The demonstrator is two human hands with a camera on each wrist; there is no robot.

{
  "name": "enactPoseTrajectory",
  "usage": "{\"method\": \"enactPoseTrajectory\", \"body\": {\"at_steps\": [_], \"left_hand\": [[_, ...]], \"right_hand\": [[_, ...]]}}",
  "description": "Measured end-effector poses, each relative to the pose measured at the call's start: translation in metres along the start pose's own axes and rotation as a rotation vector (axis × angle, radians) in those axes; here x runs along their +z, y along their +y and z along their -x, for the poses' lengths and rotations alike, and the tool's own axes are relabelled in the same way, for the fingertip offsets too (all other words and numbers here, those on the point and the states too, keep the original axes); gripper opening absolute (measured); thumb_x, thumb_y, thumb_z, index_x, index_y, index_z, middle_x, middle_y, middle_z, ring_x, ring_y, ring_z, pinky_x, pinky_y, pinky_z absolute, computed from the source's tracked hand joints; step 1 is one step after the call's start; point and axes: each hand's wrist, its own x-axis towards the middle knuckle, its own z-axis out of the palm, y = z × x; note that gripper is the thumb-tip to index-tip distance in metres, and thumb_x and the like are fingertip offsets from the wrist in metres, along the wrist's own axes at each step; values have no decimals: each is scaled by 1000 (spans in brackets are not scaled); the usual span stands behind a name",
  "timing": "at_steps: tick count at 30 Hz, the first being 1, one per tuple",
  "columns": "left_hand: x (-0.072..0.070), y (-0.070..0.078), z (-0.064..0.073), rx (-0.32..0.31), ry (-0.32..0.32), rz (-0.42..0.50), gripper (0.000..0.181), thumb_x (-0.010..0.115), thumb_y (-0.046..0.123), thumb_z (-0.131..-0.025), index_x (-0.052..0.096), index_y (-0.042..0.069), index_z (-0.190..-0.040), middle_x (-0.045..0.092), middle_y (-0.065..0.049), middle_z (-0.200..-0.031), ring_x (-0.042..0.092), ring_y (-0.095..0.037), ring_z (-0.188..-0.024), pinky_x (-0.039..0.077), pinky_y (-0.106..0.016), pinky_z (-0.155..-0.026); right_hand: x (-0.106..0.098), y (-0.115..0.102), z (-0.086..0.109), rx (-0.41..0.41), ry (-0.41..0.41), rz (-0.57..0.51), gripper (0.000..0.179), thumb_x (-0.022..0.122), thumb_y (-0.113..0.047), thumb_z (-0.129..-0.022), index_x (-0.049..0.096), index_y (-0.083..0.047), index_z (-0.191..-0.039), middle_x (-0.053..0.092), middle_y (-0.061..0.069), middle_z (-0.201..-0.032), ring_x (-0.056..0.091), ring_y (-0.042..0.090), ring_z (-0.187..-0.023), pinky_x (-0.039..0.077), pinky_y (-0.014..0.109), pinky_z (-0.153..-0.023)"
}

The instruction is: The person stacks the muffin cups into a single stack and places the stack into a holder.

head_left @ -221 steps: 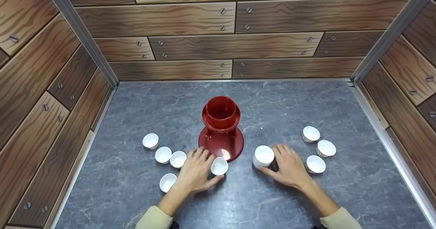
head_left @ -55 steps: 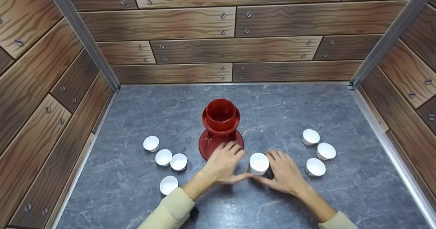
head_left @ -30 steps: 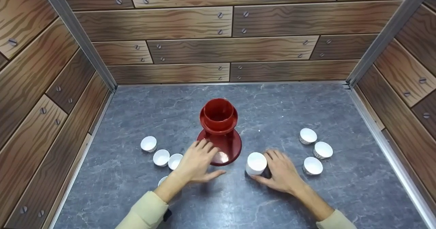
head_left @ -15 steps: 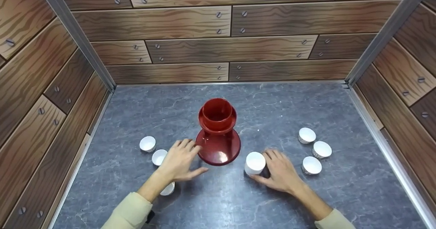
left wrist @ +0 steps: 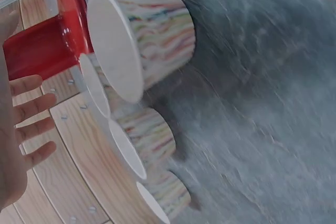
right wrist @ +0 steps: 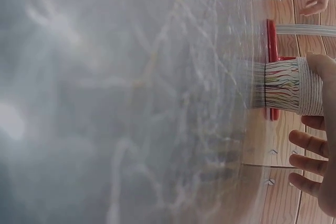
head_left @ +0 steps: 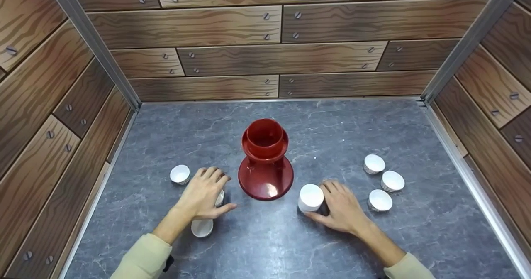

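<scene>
My right hand (head_left: 341,208) grips a stack of white paper cups (head_left: 311,198) between thumb and fingers, upright on the table. In the right wrist view the stack (right wrist: 286,85) shows stripy coloured sides and several nested rims. My left hand (head_left: 203,194) hovers over the cups on the left, fingers spread and holding nothing. One paper cup (head_left: 220,198) shows partly behind it, another paper cup (head_left: 202,228) below it. A paper cup (head_left: 180,174) stands beyond its fingers. In the left wrist view the nearest cup (left wrist: 163,35) is large, apart from the fingers (left wrist: 34,108).
A glossy red stand (head_left: 265,179) with a round base and a cup-shaped top (head_left: 265,140) stands mid-table. To the right are three paper cups (head_left: 379,200). Wood-patterned walls (head_left: 224,59) enclose the grey marbled table (head_left: 186,125).
My left hand held a cup near the red base, reached the right hand's stack, then moved back left, empty, over the left cups. My right hand stays at the stack, slightly further left than first.
</scene>
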Motion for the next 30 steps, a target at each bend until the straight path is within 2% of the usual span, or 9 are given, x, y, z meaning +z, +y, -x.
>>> {"method": "enactPoseTrajectory", "body": {"at_steps": [8, 13, 23, 30], "left_hand": [[0, -12, 6, 14, -22, -58, 74, 70, 73, -82, 67, 12, -123, 69, -9, -118, 62, -30, -117, 50, -49, -98], [2, -18, 9, -11, -34, -61, 73, 71, 74, -81, 67, 12, -121, 68, -9, -118, 61, -31, -119, 50, -50, -100], [9, -22, 20, -35, -88, -95, 74, 67, 74, -84, 66, 12, -124, 68, -11, -120, 62, -32, -119, 50, -51, -100], [14, -25, 22, -48, -101, -143, 75, 65, 76, -84, 66, 11, -122, 68, -11, -119, 62, -33, -118, 51, -52, -99]], "right_hand": [[-2, 1, -2, 5, -18, -13, 78, 76, -70, -82, 66, -6, -126, 69, 14, -122, 64, 35, -121, 53, 57, -105], [-2, 1, -1, 13, -26, -19, 79, 78, -69, -81, 66, -5, -127, 69, 15, -123, 64, 36, -121, 53, 58, -105], [-2, 1, 1, 11, -25, -23, 81, 77, -70, -81, 66, -5, -128, 69, 15, -123, 64, 35, -121, 53, 58, -106], [-2, 1, 0, 2, -11, -17, 76, 78, -69, -81, 67, -8, -125, 69, 11, -119, 64, 32, -118, 54, 56, -103]]}}
